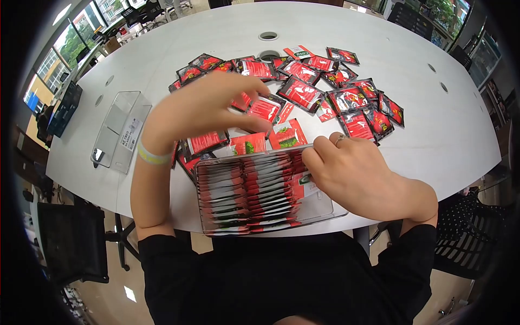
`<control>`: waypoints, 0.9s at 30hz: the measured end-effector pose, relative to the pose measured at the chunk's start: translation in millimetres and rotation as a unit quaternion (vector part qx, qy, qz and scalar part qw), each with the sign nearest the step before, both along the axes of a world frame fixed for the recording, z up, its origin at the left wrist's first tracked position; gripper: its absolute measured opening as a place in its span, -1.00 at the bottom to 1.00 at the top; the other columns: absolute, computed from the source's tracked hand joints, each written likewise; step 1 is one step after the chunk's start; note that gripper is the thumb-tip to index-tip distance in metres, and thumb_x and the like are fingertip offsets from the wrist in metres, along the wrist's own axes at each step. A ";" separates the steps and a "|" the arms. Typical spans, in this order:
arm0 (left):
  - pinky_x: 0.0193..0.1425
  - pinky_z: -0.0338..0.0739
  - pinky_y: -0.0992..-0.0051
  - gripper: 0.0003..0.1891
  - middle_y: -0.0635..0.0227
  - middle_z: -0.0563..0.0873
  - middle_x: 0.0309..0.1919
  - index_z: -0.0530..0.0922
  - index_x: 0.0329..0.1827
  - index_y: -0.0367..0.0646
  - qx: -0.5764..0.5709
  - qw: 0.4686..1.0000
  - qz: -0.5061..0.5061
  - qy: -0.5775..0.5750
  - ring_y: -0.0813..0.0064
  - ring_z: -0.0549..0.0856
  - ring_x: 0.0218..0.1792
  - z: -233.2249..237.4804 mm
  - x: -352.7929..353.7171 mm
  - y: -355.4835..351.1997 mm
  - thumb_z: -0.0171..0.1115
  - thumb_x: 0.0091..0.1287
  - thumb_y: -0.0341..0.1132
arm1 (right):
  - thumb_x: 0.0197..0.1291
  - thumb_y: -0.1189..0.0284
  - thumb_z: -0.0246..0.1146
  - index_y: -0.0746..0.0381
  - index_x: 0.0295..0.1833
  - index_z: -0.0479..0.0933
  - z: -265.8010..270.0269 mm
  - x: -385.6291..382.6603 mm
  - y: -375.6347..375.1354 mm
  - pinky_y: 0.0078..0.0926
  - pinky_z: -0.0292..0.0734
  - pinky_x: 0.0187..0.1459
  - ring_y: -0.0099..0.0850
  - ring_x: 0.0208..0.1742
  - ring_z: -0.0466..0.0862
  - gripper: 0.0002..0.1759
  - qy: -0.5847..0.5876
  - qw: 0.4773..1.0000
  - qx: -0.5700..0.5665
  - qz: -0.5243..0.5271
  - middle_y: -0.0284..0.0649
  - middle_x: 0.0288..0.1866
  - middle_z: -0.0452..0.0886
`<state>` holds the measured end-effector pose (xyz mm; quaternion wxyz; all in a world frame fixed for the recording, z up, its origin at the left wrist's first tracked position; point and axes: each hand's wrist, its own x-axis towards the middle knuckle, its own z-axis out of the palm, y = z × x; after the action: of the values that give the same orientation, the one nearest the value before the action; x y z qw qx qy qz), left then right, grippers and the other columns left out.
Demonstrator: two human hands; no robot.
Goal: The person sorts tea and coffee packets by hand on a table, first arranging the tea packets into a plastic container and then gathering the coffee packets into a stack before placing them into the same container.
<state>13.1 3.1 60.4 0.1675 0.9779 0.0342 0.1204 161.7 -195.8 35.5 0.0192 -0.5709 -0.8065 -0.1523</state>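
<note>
A clear plastic box (325,208) sits at the table's near edge, packed with stacked sachets (246,189) in red, silver and green. My right hand (346,173), with a ring on one finger, is closed around the box's far right rim, and its fingertips are hidden. To the left, my left hand (230,103) hovers over loose sachets, thumb and fingers apart with nothing visible between them; it is slightly blurred. Under and beyond it lie red sachets with green leaf pictures (287,134) and red-and-black sachets (301,92) in a loose spread.
Another clear plastic box (111,143) with a white label stands on the left of the white oval table (433,135). Round cable holes (268,36) are set in the tabletop. Black chairs (73,241) stand on both sides, and a dark crate (65,111) is at the far left.
</note>
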 end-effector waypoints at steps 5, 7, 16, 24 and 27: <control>-0.46 0.42 0.61 -0.67 0.33 0.62 -0.49 0.56 -0.29 -0.26 -0.117 0.979 0.163 -0.026 0.60 0.55 -0.50 1.8 -0.9 34.7 0.33 0.07 -0.15 | -0.13 0.38 0.30 0.30 -0.31 0.41 21.6 11.2 3.1 -0.40 0.45 -0.52 -0.32 -0.45 0.57 -0.70 0.124 0.991 -0.057 0.008 -0.18 -0.47 0.49; -0.42 0.44 0.59 -0.71 0.32 0.63 -0.55 0.58 -0.40 -0.26 -0.149 0.973 0.172 -0.028 0.60 0.56 -0.51 -16.9 6.1 42.0 0.33 0.05 -0.18 | -0.09 0.33 0.32 0.29 -0.33 0.40 25.9 23.5 14.3 -0.44 0.42 -0.50 -0.36 -0.43 0.57 -0.69 0.166 0.984 -0.062 -0.006 -0.20 -0.46 0.49; -0.16 0.46 0.37 -0.42 0.20 0.53 -0.29 0.49 -0.08 -0.17 0.004 0.990 0.139 -0.009 0.26 0.57 -0.24 -102.2 41.9 35.2 0.24 0.03 0.14 | -0.08 0.10 0.35 0.26 -0.08 0.47 -64.5 69.2 85.3 -0.45 0.47 -0.29 -0.28 -0.33 0.57 -0.46 0.406 0.900 -0.155 -0.022 -0.13 -0.26 0.51; -0.13 0.41 0.42 -0.82 0.36 0.52 -0.19 0.63 -0.22 -0.06 0.089 0.968 0.158 -0.176 0.37 0.51 -0.18 -120.2 29.2 27.8 0.19 0.12 -0.30 | -0.15 0.11 0.40 0.24 -0.25 0.44 -79.0 72.5 91.2 -0.41 0.43 -0.26 -0.32 -0.23 0.52 -0.51 0.402 0.906 -0.100 -0.086 -0.20 -0.27 0.45; -0.15 0.40 0.41 -0.79 0.34 0.56 -0.25 0.63 -0.24 -0.11 0.124 0.961 0.130 -0.209 0.36 0.52 -0.20 -110.9 24.9 17.6 0.23 0.10 -0.25 | -0.13 0.21 0.42 0.24 -0.31 0.38 -89.4 74.9 94.0 -0.50 0.40 -0.30 -0.45 -0.27 0.48 -0.57 0.498 0.855 -0.071 -0.122 -0.24 -0.29 0.48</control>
<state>38.0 20.7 -50.5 0.0314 0.9311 0.1101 0.3465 236.6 -101.8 -53.8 0.3594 -0.6640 -0.6215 0.2089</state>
